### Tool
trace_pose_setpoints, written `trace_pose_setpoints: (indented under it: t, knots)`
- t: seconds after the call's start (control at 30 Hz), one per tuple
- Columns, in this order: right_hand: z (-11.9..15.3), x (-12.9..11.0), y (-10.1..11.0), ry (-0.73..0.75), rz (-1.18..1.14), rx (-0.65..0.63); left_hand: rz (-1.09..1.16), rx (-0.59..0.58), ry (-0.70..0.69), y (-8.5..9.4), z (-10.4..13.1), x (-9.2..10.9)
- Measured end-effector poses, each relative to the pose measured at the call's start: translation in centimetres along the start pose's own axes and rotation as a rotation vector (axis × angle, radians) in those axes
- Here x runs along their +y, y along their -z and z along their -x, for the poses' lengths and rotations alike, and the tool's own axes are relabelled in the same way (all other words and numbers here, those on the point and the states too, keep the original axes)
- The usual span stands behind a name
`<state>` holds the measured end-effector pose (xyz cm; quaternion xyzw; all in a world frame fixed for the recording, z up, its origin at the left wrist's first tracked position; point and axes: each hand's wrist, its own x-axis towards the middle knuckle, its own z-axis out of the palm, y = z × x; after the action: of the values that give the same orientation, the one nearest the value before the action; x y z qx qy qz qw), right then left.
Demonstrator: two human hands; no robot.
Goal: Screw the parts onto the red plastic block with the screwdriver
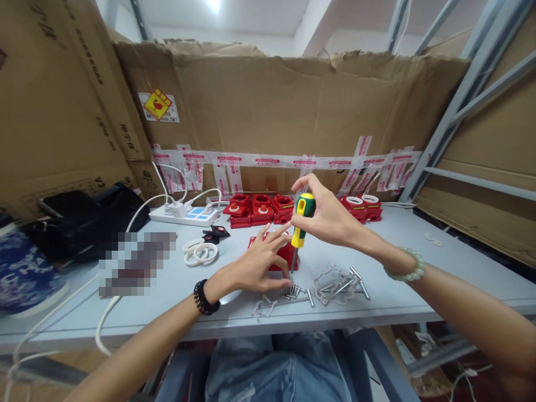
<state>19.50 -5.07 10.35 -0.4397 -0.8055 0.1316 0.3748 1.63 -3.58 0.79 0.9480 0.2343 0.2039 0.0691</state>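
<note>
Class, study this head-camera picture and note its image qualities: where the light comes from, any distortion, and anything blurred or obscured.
Head view: a bright ceiling light blows out at the top; wide-angle distortion bends the shelf frame and table edge; a pixelated patch hides something on the table; the right hand with the screwdriver and the left hand look sharp.

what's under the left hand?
A red part on the table; the left hand presses on it while the right hand holds a screwdriver with its tip at the part. The hand covers most of the part, so its top is hidden.
</note>
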Motion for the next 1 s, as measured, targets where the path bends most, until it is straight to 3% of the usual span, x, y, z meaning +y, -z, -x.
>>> trace_pose_setpoints:
  t: [0.2, 0.37, 0.43, 0.63, 0.73, 0.87, 1.0]
  knots:
    - [-0.6, -0.1, 1.4, 0.004, 0.013, 0.101, 0.033, 0.067, 0.074, 1.7, 0.4, -0.7]
    - [-1.0, 0.5, 2.0, -0.004, 0.034, 0.136, 0.131, -0.064, 0.141, 2.0, 1.0, -3.2]
    - [-1.1, 0.7, 2.1, -0.005, 0.048, 0.154, 0.08, -0.052, 0.184, 1.8, 1.1, -3.9]
    - [-1.1, 1.0, 2.0, 0.0, 0.069, 0.158, -0.287, 0.099, 0.522, 0.7, 0.8, -4.5]
    - [-1.2, 1.2, 1.6, 0.002, 0.06, 0.151, -0.338, 0.125, 0.654, 0.3, 0.8, -4.7]
    - [-1.4, 1.3, 0.7, 0.016, 0.053, 0.134, -0.206, 0.103, 0.611, 0.6, 1.0, -4.5]
    - [-1.9, 1.3, -0.4, 0.037, 0.072, 0.124, -0.117, 0.179, 0.49, 1.5, 0.9, -4.2]
